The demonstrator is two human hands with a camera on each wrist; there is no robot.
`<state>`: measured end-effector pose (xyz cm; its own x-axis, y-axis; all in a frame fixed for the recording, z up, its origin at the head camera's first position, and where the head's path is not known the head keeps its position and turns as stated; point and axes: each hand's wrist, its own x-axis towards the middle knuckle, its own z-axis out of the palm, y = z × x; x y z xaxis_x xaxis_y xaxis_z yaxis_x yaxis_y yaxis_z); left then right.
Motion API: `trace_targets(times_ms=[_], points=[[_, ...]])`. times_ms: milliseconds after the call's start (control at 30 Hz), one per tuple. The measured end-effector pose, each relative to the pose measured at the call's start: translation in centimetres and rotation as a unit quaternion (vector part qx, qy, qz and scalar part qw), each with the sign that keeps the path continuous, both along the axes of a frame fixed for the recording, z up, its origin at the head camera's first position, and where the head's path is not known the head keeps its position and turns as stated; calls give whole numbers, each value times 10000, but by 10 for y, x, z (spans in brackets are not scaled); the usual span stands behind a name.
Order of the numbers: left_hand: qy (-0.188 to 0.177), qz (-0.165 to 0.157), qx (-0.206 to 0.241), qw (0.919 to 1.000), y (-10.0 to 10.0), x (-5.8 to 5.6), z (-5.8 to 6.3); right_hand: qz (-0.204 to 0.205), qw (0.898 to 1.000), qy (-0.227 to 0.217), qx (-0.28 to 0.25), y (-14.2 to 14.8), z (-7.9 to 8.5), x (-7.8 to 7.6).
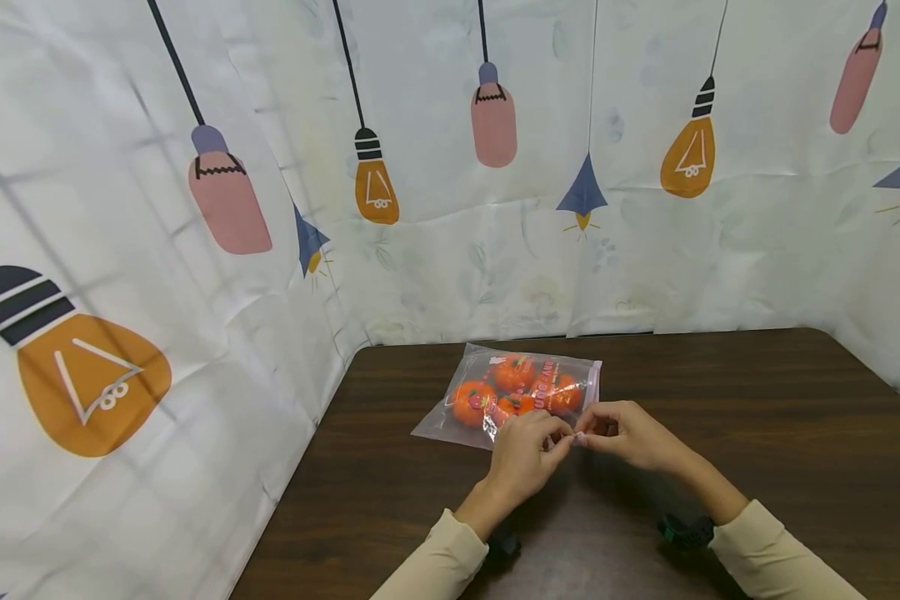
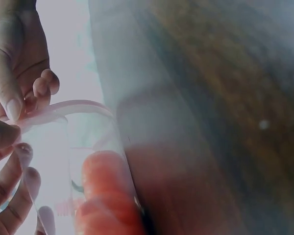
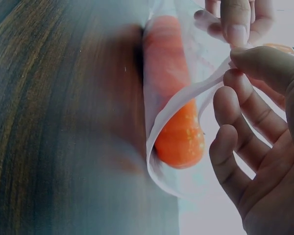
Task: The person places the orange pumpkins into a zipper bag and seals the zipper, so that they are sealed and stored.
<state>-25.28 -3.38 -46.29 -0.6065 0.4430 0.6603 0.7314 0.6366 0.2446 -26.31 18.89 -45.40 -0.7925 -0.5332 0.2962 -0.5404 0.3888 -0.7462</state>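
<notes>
A clear plastic zip bag with red print lies on the table in the head view, several orange-red tomatoes inside. Its pale zip edge faces right. My left hand pinches the near corner of that edge between thumb and fingertips. Right beside it, my right hand pinches the same corner, fingertips nearly touching the left ones. In the right wrist view the zip edge curves in a loop, its bag mouth gaping below the fingers. Part of the bag is hidden behind the left hand.
The dark wooden table extends to the right of the bag and in front of it. A white curtain printed with lamps hangs along the back and left sides. Dark wrist bands sit at the cuffs.
</notes>
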Motion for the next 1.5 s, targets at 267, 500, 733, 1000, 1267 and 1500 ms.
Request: trace_targets(times_ms=[267,500,733,1000,1267,1500], points=[[151,8,86,9998,-1,1,2,36,10000,-2,-38,0,0,0],[141,-49,177,9997,-2,0,3,-11,10000,29,17,4,-3,-2],[147,-126,256,9995,-1,-1,5,-214,9997,-13,119,14,-10,-7],[-208,-216,106,9995,0,2,5,-152,9987,-368,306,23,-15,-14],[-554,-194,25,9983,0,3,6,-334,9951,-855,372,22,-10,-11],[-357,-267,-75,9990,0,3,5,-717,9922,-1004,161,17,-4,-6]])
